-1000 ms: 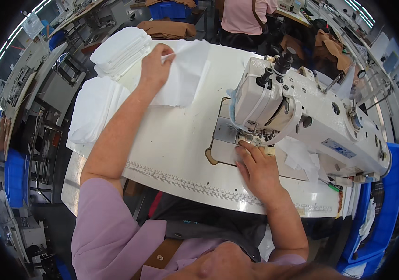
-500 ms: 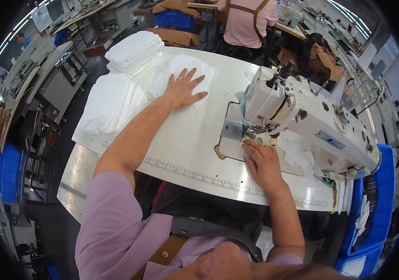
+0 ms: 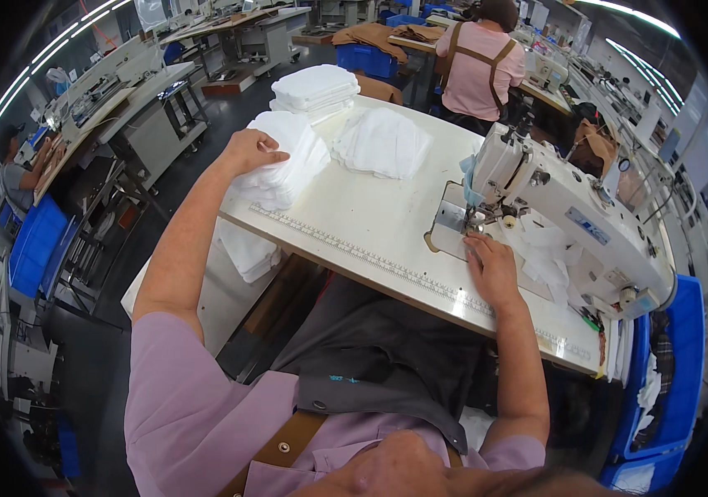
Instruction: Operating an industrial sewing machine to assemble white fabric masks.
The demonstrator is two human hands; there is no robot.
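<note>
My left hand [image 3: 252, 154] is at the left edge of a stack of white cloth pieces [image 3: 297, 157], fingers curled and thumb and forefinger closed on the cloth at the top. My right hand [image 3: 492, 267] lies on the machine bed just in front of the needle plate [image 3: 451, 217] of a white sewing machine [image 3: 573, 211]. Its fingers are stretched out, the thumb a little apart, and I see nothing held. A lower pile of white cloth pieces [image 3: 381, 142] lies between the left stack and the machine.
Another white stack [image 3: 315, 88] stands at the table's far left corner. More white cloth [image 3: 246, 250] lies on a lower surface at the left. A ruler strip [image 3: 362, 247] runs along the near edge. Blue bins [image 3: 675, 364] stand at the right; a person [image 3: 482, 70] sits beyond the table.
My left hand has left the middle pile, where it lay spread, and moved left to the near left stack. My right hand stays by the needle plate. The view has shifted.
</note>
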